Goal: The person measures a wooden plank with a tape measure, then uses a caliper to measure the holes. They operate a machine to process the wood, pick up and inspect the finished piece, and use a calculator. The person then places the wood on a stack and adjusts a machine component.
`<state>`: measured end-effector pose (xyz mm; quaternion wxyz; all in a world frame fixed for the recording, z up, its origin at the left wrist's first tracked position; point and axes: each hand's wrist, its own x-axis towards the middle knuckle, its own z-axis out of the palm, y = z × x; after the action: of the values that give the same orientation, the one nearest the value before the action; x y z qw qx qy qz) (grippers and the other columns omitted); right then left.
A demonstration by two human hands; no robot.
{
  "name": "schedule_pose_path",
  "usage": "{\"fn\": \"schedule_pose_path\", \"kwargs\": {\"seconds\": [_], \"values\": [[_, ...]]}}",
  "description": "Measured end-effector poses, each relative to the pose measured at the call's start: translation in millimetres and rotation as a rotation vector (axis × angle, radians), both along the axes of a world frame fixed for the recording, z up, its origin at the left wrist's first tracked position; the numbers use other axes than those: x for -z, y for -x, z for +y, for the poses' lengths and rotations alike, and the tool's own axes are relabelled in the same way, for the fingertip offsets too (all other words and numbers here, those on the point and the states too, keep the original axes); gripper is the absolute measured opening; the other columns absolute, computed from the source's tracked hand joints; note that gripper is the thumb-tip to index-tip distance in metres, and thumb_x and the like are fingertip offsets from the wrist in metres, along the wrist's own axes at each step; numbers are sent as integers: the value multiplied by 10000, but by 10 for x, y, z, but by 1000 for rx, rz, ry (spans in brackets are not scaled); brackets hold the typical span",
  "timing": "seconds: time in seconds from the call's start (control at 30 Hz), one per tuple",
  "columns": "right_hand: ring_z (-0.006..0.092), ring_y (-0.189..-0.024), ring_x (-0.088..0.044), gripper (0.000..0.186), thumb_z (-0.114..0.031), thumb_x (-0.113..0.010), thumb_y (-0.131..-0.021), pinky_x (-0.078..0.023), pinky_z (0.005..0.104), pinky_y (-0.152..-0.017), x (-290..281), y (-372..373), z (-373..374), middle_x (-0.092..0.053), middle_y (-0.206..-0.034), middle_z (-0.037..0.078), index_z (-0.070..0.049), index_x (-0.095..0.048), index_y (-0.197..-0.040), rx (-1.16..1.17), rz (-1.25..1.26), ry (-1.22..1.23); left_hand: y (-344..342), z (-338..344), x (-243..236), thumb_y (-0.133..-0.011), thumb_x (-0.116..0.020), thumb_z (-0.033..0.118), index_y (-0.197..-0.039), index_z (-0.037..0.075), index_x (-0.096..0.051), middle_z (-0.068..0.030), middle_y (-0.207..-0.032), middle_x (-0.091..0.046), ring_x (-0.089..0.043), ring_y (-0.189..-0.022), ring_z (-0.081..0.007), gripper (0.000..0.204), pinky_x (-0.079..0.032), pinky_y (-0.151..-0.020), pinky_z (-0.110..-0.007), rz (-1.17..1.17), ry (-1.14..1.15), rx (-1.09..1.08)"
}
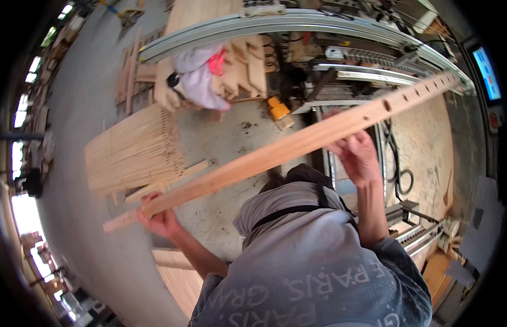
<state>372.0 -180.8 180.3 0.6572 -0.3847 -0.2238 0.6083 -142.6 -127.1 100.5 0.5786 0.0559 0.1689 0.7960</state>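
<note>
Slanting across the view is a long wooden board (pixel 275 151), with a row of small holes and slots toward its far right end. It is held up in the air, its left end lower and nearer. My left hand (pixel 160 219) is closed round it close to the left end. Farther along to the right, my right hand (pixel 356 152) grips the lower edge, thumb and fingers on the wood. Some of the fingers of both hands are hidden behind the board.
Beyond the board runs a metal rail (pixel 297 20) of a machine. A stack of thin wooden strips (pixel 136 147) lies on the floor at left. A cloth (pixel 201 76) rests on stacked boards. A yellow foot pedal (pixel 279 110) sits on the floor; a lit screen (pixel 486 73) is at far right.
</note>
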Motion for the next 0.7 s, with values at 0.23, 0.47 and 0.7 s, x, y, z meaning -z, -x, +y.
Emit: {"fn": "schedule_pose_path", "kwargs": {"seconds": [0.23, 0.47, 0.7], "values": [[296, -1368, -527, 853, -331, -795, -885, -469, 442, -1136, 311, -274, -661, -447, -1536, 221, 49, -358, -1512, 175, 88, -51, -511, -44, -640, -898, -719, 147, -1104, -18, -526, -104, -1003, -559, -547, -974, -245, 326, -444, -1044, -432, -114, -36, 76], [295, -1415, -470, 822, -333, -739, -933, -439, 427, -1168, 737, -272, -1526, -409, -1558, 232, 45, -319, -1529, 319, 282, -15, -800, -188, -1160, -927, -729, 252, -1158, 19, -485, -68, -997, -547, -541, -998, -219, 409, -405, -1071, -408, 47, -70, 283], [282, -1386, -501, 760, -355, -710, -952, -465, 403, -1146, 825, 285, -2056, -447, -1534, 219, 48, -374, -1502, 524, 327, 23, -799, 24, -1392, -907, -758, 333, -1220, -1, -476, -91, -1099, -549, -538, -1101, -248, 538, -374, -1118, -426, 20, -124, 503]]}}
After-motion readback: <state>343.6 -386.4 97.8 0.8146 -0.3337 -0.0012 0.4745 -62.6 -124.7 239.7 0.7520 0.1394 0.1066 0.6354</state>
